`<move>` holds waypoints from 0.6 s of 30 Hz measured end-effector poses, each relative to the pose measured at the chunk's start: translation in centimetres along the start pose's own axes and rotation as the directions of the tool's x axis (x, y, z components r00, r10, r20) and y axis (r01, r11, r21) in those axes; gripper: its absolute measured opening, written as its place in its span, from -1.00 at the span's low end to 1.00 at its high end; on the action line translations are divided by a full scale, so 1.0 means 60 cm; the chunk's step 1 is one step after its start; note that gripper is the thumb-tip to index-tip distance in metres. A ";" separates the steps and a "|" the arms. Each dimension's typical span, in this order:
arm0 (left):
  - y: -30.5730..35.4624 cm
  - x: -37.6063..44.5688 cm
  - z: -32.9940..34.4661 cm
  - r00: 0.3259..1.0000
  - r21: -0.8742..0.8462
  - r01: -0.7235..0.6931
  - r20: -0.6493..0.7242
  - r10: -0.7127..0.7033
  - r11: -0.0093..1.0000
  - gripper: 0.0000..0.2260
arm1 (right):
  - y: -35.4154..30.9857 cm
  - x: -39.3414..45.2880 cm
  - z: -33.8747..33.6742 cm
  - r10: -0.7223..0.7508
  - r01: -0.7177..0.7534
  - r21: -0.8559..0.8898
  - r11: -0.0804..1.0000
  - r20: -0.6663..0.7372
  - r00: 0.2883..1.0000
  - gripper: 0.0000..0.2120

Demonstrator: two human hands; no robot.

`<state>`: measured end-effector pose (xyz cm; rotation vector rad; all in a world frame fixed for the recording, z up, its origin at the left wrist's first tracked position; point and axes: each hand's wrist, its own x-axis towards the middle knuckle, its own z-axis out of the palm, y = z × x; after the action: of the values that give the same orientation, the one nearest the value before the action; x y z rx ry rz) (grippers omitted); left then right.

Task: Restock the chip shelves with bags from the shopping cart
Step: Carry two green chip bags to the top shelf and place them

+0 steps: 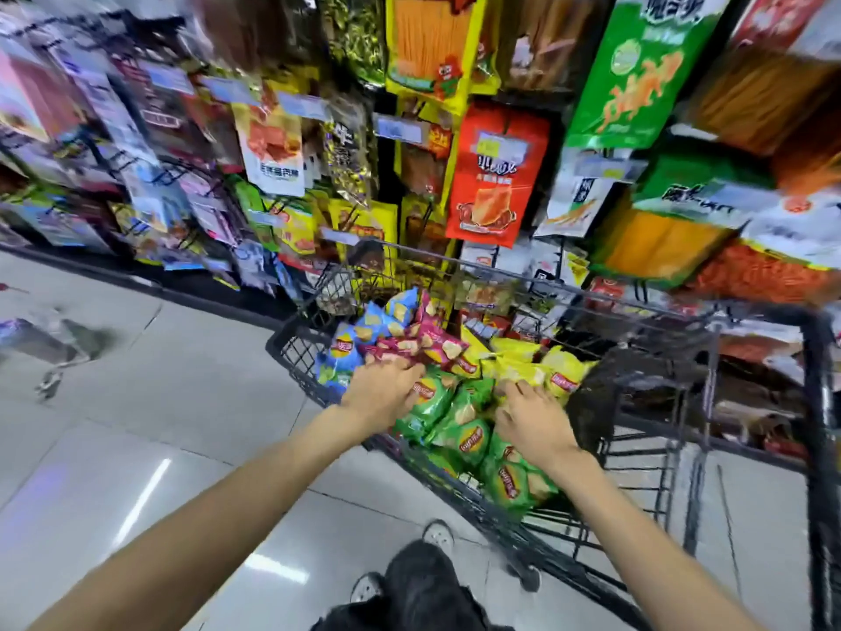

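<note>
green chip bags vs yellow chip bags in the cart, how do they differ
The green chip bags fill the near part of the shopping cart, under both hands; the yellow chip bags lie farther in, toward the shelves. More green bags show than yellow. The left hand rests on a green bag, while the right hand reaches the yellow ones. Both carry the same round red logo.

A single wide-angle camera sits on the person's head, looking forward and steeply down along both bare forearms. It is close above the black wire shopping cart (523,530), with hanging snack-packet racks (273,148) tilted beyond the fingers.
</note>
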<state>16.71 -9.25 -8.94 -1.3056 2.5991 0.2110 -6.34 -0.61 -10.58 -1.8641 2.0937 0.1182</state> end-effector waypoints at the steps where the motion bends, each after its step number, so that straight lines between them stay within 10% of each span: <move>1: 0.006 0.015 0.008 0.999 0.003 -0.025 0.020 0.025 1.000 -0.65 | 0.012 0.001 0.007 0.031 -0.031 0.007 0.999 0.025 0.999 -0.56; 12: 0.036 0.209 0.116 0.968 -0.072 -0.076 0.233 0.091 0.995 -0.57 | 0.101 0.085 0.066 0.164 -0.180 0.063 0.982 0.205 0.965 -0.60; 16: -0.085 0.281 0.436 0.910 -0.101 0.029 0.414 0.015 0.995 -0.54 | 0.114 0.130 0.096 0.173 -0.201 0.066 0.977 0.300 0.938 -0.52; 18: -0.080 0.287 0.425 0.897 -0.128 0.077 0.442 -0.013 0.989 -0.54 | 0.116 0.144 0.121 0.132 -0.151 0.044 0.988 0.291 0.948 -0.47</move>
<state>14.05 -19.57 -38.20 -1.1920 2.1977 0.6188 -12.50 -5.82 -21.11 -1.5520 1.9994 0.3305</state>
